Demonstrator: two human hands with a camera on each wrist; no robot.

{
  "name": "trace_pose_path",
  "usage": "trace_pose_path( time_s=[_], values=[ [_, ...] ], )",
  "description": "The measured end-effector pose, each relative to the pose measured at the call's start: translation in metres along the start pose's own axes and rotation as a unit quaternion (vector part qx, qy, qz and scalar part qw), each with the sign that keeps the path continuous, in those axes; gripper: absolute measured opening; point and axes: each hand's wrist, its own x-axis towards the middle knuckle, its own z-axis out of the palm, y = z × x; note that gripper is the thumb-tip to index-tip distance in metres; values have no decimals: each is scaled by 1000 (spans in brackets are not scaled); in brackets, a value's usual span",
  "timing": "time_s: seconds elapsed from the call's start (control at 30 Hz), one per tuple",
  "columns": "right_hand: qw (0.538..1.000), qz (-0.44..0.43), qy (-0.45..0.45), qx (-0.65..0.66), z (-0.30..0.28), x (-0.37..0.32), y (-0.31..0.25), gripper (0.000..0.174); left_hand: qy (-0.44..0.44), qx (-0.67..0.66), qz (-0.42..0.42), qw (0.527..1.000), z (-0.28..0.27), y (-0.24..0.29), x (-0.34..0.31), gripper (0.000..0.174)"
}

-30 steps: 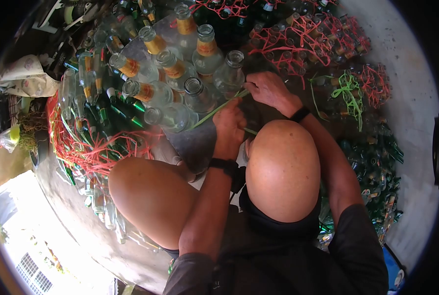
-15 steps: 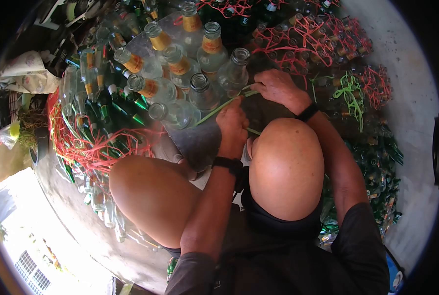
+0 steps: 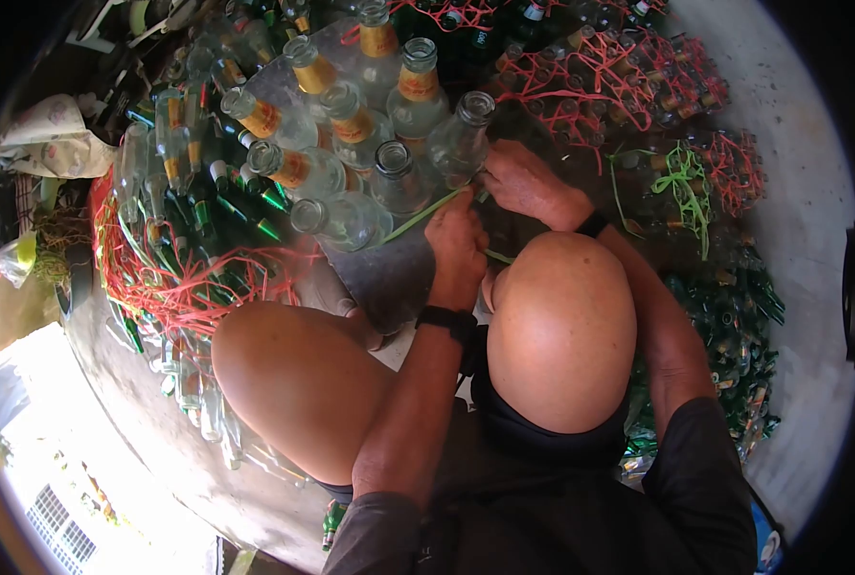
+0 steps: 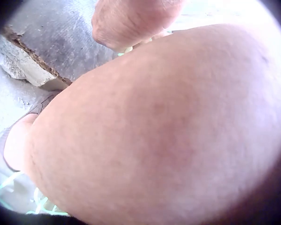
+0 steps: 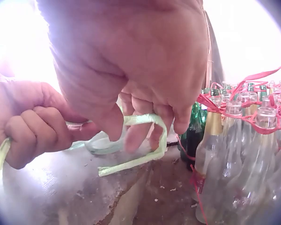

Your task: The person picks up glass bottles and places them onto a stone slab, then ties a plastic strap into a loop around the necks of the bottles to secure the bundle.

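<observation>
A group of clear glass bottles (image 3: pixel 355 129) with gold-labelled necks stands on a grey slab (image 3: pixel 375 283). A pale green plastic strap (image 3: pixel 418 218) runs along the near side of their bases. My left hand (image 3: pixel 457 240) grips the strap with curled fingers, close to the nearest bottles; a length trails out below the fist toward the knee. Beside it, my right hand (image 3: pixel 533 184) pinches the strap between thumb and fingers, next to the rightmost bottle (image 3: pixel 461 139). In the right wrist view the strap's loose end (image 5: pixel 131 164) loops round below the right fingers.
Bottles tied with red strap (image 3: pixel 609 77) stand at the back right, near a bundle with green strap (image 3: pixel 681 187). Left lies a tangle of red strap (image 3: pixel 188 287) over green bottles. My knee (image 3: pixel 561 331) rises close under both hands, filling most of the left wrist view.
The right hand first moved slightly right with the strap, then came back left, close against the rightmost bottle. The left hand keeps its grip, and the head view has shifted a little.
</observation>
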Motion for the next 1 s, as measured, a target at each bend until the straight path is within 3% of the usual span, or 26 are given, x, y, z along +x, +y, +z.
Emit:
trace_pose_path(
  time_s=[0.03,0.1,0.17,0.3,0.37,0.43,0.53,0.57,0.67,0.73,0.77,0.83,1.0],
  values=[
    [999,22,-41,12,1,0,0,23,-12,5,0,1000,0,2,-1,14],
    [998,39,-32,45,3,-2,-1,21,-21,10,1,1000,1,9,-4,14],
    [995,56,-22,77,5,-4,-2,19,12,4,-60,998,11,24,-12,14],
    [991,75,-8,108,-4,-3,-13,13,-18,29,-9,999,8,16,-6,14],
    [988,94,-23,117,-7,-2,-16,11,66,-29,-105,992,16,26,-9,14],
    [989,103,-75,70,-7,-4,-12,16,63,-26,-103,992,16,28,-11,14],
    [991,97,-76,57,-6,-6,-9,17,66,-23,-108,992,21,35,-15,10],
    [991,97,-76,57,-5,-6,-7,17,72,-23,-117,990,23,38,-16,16],
    [988,88,-60,109,6,-7,8,19,59,-26,-104,992,14,26,-8,13],
    [964,141,-48,222,10,-3,12,20,59,-31,-111,992,16,30,-9,10],
    [964,141,-48,221,11,-4,13,20,59,-35,-118,991,17,31,-10,9],
    [943,232,7,239,4,3,2,14,60,-35,-122,990,17,32,-11,9],
    [943,216,116,225,20,9,0,10,78,-35,-129,988,18,36,-12,11]
  ],
)
